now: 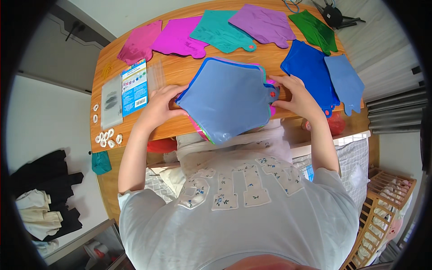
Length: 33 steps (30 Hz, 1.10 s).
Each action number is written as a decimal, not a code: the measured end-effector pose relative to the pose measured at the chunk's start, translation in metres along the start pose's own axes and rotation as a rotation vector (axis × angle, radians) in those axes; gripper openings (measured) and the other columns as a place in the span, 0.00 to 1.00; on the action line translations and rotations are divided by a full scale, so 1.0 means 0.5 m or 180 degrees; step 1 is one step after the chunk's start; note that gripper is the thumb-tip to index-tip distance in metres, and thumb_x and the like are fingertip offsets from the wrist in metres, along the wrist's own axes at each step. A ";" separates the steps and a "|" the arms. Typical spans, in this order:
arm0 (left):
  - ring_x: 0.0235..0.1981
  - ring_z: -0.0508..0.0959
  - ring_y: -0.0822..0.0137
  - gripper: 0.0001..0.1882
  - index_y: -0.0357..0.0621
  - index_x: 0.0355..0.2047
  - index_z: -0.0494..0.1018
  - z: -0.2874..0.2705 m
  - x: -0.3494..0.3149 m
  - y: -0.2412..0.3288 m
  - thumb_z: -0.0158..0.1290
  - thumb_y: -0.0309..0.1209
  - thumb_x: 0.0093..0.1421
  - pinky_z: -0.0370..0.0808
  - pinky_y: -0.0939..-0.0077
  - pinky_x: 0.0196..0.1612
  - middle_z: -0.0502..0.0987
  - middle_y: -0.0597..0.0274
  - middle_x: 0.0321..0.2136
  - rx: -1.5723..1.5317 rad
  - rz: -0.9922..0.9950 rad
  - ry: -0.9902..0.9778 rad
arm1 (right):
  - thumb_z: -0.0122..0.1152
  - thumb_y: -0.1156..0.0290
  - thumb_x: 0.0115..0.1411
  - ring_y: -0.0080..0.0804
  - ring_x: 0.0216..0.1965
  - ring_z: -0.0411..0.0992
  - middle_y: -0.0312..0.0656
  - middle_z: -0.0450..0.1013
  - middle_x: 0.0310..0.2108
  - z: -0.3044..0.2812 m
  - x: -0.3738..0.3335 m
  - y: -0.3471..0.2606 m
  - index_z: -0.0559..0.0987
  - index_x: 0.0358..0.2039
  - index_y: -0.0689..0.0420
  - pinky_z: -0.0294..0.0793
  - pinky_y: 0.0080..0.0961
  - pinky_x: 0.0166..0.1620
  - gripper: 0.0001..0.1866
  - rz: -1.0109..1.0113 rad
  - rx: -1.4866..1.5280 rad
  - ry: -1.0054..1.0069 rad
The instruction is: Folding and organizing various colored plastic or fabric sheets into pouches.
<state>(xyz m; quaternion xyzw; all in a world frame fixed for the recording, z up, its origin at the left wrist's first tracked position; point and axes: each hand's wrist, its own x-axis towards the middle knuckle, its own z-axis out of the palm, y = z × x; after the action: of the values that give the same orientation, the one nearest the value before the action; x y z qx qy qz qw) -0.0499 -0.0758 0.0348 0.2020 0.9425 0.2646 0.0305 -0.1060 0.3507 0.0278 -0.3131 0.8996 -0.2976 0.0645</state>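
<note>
Between my hands is a stack of flat, pentagon-shaped foil pieces point(225, 96), greyish blue on top, with blue, pink, green and purple edges showing beneath. It lies over the table's near edge, its lower corner overhanging toward my lap. My left hand point(158, 107) pinches the stack's left corner between thumb and fingers. On the other side, my right hand point(296, 96) closes thumb and fingers around the small tab end, where a red dot shows. The layers under the top piece are mostly hidden.
Loose foil pieces fan along the far side of the wooden table point(177, 67): pink, magenta, teal point(222, 30), purple, green, blue point(306, 67) and grey-blue. At left are a blue printed card point(135, 87), a clear bag point(111, 103) and several white rings point(105, 137). A black device point(333, 17) stands far right.
</note>
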 end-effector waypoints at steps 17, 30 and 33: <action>0.50 0.75 0.61 0.43 0.48 0.64 0.66 0.011 0.010 -0.006 0.71 0.31 0.47 0.74 0.69 0.52 0.74 0.55 0.54 -0.0470 -0.0115 0.0134 | 0.70 0.76 0.48 0.41 0.56 0.65 0.41 0.72 0.55 0.007 0.012 -0.020 0.68 0.64 0.49 0.58 0.31 0.61 0.40 -0.0017 0.0275 -0.0001; 0.46 0.76 0.64 0.40 0.46 0.63 0.67 0.007 0.003 -0.014 0.70 0.30 0.49 0.74 0.71 0.49 0.77 0.58 0.48 -0.0642 -0.0386 0.0136 | 0.70 0.77 0.50 0.38 0.52 0.68 0.41 0.73 0.54 0.023 0.018 -0.033 0.72 0.61 0.53 0.65 0.30 0.56 0.35 -0.0107 0.0307 0.0021; 0.45 0.77 0.66 0.35 0.45 0.59 0.71 0.011 -0.016 0.020 0.69 0.32 0.51 0.74 0.73 0.47 0.78 0.57 0.47 -0.0146 -0.0090 0.0721 | 0.70 0.77 0.50 0.38 0.51 0.68 0.40 0.74 0.54 0.031 0.024 -0.030 0.72 0.60 0.53 0.67 0.28 0.54 0.35 -0.0186 0.0410 0.0156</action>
<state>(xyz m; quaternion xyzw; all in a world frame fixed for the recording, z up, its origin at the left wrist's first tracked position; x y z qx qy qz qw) -0.0378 -0.0684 0.0348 0.1568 0.9363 0.3069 -0.0678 -0.1029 0.3262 0.0246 -0.3270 0.8704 -0.3641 0.0538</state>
